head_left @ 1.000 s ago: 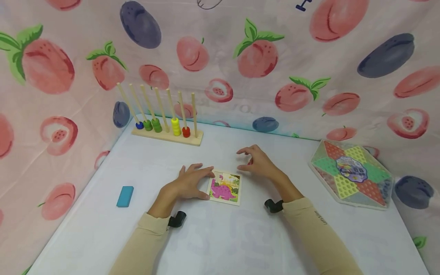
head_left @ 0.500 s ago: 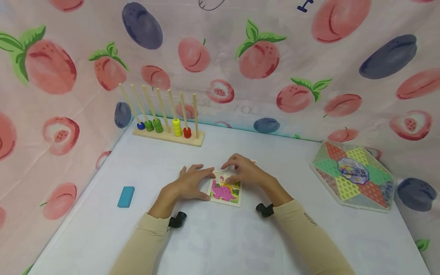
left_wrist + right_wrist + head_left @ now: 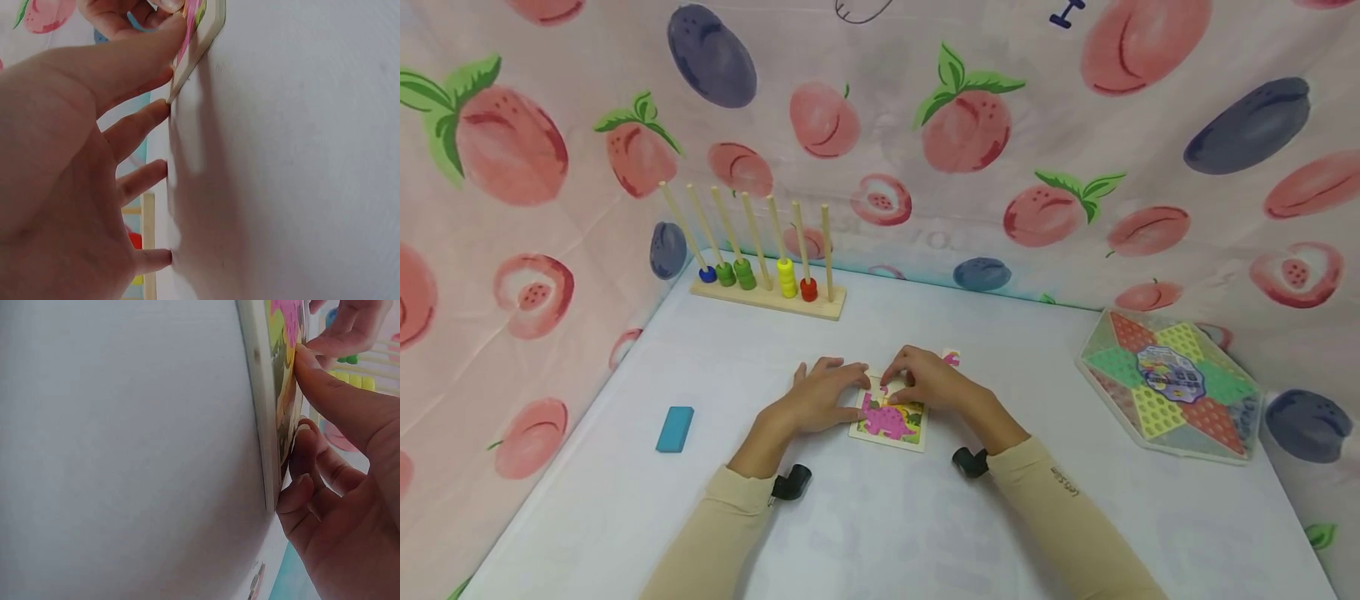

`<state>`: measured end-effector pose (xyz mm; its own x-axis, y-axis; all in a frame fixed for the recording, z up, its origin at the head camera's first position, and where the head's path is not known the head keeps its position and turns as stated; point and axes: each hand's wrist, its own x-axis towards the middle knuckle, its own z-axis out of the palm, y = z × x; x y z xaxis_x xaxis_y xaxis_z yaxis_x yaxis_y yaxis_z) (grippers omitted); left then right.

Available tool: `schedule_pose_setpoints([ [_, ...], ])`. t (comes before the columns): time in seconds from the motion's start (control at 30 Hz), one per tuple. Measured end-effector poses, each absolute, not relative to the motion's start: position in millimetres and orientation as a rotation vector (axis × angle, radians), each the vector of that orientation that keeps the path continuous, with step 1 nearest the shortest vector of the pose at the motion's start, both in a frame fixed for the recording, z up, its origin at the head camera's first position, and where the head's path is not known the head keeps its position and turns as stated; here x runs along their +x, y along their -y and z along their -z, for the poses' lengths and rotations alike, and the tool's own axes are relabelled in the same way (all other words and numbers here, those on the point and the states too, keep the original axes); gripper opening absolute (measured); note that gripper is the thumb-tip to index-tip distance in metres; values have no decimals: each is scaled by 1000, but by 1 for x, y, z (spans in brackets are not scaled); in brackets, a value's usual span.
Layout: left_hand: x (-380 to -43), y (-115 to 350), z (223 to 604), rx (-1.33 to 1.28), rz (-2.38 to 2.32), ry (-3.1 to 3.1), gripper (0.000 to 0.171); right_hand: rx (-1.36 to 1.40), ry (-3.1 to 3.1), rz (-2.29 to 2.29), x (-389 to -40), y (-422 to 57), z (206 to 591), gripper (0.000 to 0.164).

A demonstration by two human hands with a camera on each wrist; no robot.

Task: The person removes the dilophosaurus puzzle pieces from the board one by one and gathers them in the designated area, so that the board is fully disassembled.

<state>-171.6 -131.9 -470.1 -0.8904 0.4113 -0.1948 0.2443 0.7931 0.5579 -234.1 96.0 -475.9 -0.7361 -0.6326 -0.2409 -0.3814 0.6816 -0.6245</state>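
Note:
A small square jigsaw puzzle [image 3: 887, 427] with a pink dinosaur picture and a pale wooden rim lies flat on the table. My left hand [image 3: 820, 398] rests at its left side with fingers spread; the thumb lies over the edge and the index finger reaches the upper left corner. In the left wrist view the other fingertips touch the table. My right hand [image 3: 936, 379] bends over the upper part, thumb and index finger pinching a puzzle piece [image 3: 884, 390] in the picture, which they mostly hide. A loose puzzle piece [image 3: 951, 358] with pink on it lies just beyond the right hand.
A wooden bead rack [image 3: 767, 298] with upright pegs and coloured rings stands at the back left. A blue block [image 3: 675, 429] lies on the left of the white table [image 3: 880, 525]. A star-patterned hexagonal game board [image 3: 1172, 383] lies at the right, near the fruit-printed cloth [image 3: 880, 100].
My right hand has moved left and slightly down, from beside the puzzle to over its upper part, uncovering the loose piece behind it. The left hand has stayed at the puzzle's left edge.

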Motion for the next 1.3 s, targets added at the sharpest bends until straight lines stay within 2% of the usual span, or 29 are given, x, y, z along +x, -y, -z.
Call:
schedule_pose_setpoints([
  [0.47, -181, 120, 465, 448, -732, -2739, 29, -793, -2509, 715, -238, -95, 473, 24],
  [1.0, -179, 117, 461, 427, -702, -2787, 28, -765, -2538, 721, -236, -92, 469, 23],
  [1.3, -170, 118, 472, 408, -716, -2799, 30, -749, -2526, 722, -223, -89, 474, 22],
])
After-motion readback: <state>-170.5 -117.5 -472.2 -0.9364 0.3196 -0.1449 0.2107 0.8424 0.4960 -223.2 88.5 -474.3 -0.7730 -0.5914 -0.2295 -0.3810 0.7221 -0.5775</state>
